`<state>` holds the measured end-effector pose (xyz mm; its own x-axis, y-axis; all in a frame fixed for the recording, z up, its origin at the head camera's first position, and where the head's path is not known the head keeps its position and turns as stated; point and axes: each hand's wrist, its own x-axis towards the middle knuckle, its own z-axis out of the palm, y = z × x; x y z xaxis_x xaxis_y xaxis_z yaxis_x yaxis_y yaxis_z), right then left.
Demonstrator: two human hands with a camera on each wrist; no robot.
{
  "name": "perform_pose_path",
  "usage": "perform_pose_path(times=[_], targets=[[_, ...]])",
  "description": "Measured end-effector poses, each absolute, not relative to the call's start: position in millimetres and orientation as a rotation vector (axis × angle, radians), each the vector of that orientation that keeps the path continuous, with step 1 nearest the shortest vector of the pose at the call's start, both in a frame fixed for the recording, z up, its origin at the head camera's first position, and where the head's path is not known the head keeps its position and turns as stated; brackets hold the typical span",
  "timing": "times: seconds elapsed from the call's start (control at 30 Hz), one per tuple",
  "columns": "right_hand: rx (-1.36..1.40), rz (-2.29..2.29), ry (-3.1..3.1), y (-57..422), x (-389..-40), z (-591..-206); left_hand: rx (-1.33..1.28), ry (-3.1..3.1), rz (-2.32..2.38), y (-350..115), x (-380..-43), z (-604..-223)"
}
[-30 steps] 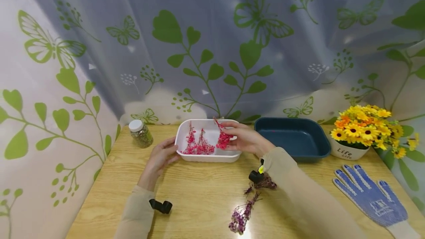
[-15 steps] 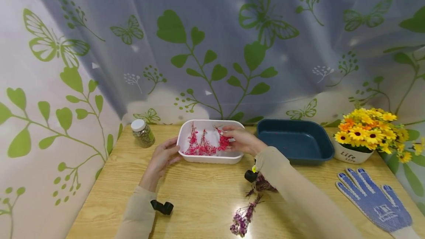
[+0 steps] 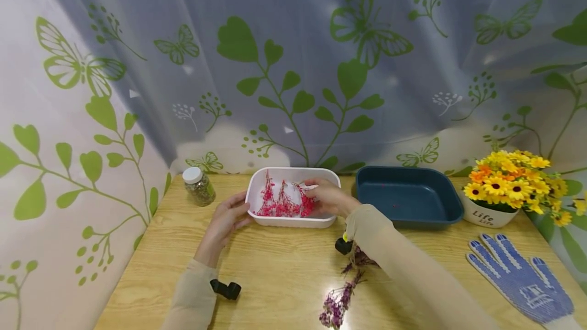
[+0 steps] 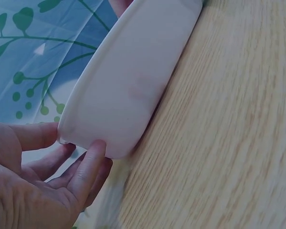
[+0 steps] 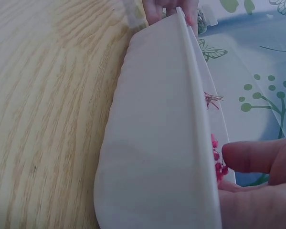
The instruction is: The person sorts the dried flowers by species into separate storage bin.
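A white plastic tray [image 3: 293, 221] stands on the table, with two sprigs of red dried flowers [image 3: 282, 202] lying in its left and middle parts. My left hand [image 3: 225, 220] holds the tray's left end, fingers against the outer wall in the left wrist view. Inside the tray's right half, my right hand [image 3: 332, 198] pinches another red dried flower sprig [image 3: 305, 203] low near the bottom. The right wrist view shows thumb and finger close to the red blooms [image 5: 218, 160], the rest hidden by the tray wall.
To the right stands a dark blue tray [image 3: 408, 223], then yellow artificial flowers [image 3: 509, 182] in a white pot. A blue-and-white glove [image 3: 527, 284] lies in front of them. Purple dried flowers [image 3: 337, 304] lie near my right forearm. A white-lidded jar [image 3: 199, 190] stands at left.
My right hand has lowered the red dried flower sprig into the right half of the white tray, beside the other sprigs. The left hand keeps its place at the tray's end.
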<state>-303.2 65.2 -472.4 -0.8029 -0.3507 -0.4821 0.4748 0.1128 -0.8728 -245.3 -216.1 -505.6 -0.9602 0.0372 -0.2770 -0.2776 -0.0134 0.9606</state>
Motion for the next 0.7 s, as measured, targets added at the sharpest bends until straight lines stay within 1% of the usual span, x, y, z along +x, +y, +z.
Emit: perform_pose_path(times=[0.17,0.33,0.47,0.7], targets=[[0.117,-1.748,1.815,67,-302,-473,-0.250,2.045,2.070,-216,-245,-507],[0.026,-1.685,1.991,70,-301,-468,-0.239,2.049,2.081,-215,-245,-507],[0.011,-1.625,2.079,74,-299,-464,-0.240,2.049,2.082,-215,-245,-507],[-0.049,-1.672,2.126,78,-290,-457,-0.281,2.062,2.065,-215,-243,-507]])
